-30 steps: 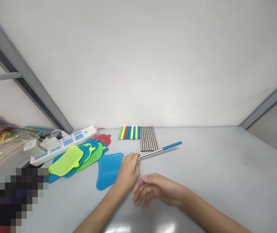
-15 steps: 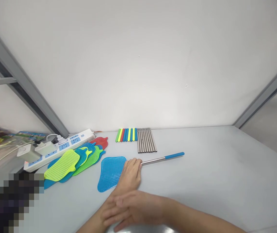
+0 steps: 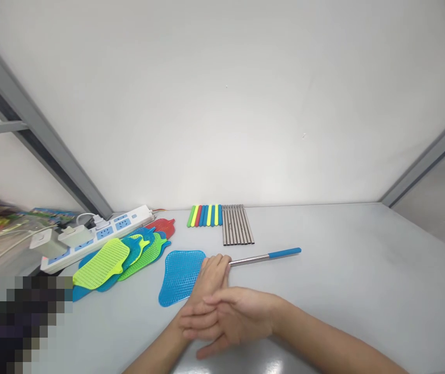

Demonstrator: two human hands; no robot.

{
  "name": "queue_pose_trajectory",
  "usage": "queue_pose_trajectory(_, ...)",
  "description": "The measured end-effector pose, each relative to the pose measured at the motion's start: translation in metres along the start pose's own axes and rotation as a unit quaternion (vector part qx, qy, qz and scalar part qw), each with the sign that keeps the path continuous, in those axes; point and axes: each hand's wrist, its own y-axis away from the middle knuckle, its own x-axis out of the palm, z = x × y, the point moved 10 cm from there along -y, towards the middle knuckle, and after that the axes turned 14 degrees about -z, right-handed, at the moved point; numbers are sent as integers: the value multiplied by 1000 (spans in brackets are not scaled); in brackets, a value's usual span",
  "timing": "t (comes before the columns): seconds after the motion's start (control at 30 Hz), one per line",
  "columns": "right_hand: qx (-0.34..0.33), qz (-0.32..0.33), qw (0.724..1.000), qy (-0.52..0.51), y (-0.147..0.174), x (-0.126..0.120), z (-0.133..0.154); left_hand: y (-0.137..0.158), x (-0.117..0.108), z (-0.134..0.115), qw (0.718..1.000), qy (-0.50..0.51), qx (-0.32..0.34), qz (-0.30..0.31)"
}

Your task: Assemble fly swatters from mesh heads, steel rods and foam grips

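Currently, the left hand is closed around the neck of a blue plastic mesh fly swatter, its curled fingers covering the place where the broad perforated head meets the shiny metal rod. The head spreads out to the left of that hand, while the rod runs off to the right and ends in a slim blue plastic handle sleeve, all of it over the middle of a smooth grey tabletop. Nearer the viewer, the right hand is open, palm showing and fingers spread, crossing in front of the left wrist; whether the two touch cannot be told. Beyond the swatter, by the wall, a row of green, yellow, red and blue plastic sleeves lies side by side, just left of a row of bare grey metal tubes. Farther left, an overlapping pile of yellow, green, blue and red mesh heads lies alongside a long white power strip with blue sockets.
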Motion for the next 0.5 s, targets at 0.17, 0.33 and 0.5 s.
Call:
queue_pose_trajectory(0.17, 33, 19, 998, 44, -22, 15, -28, 1, -2, -5, 1000, -8, 18, 7)
queue_pose_trajectory(0.33, 53, 26, 996, 69, -31, 21, -37, 1, -3, -6, 1000, 2, 17, 7)
queue_pose_trajectory(0.5, 60, 4, 992, 112, -20, 6, -13, -1, 3, 0, 1000, 2, 16, -3)
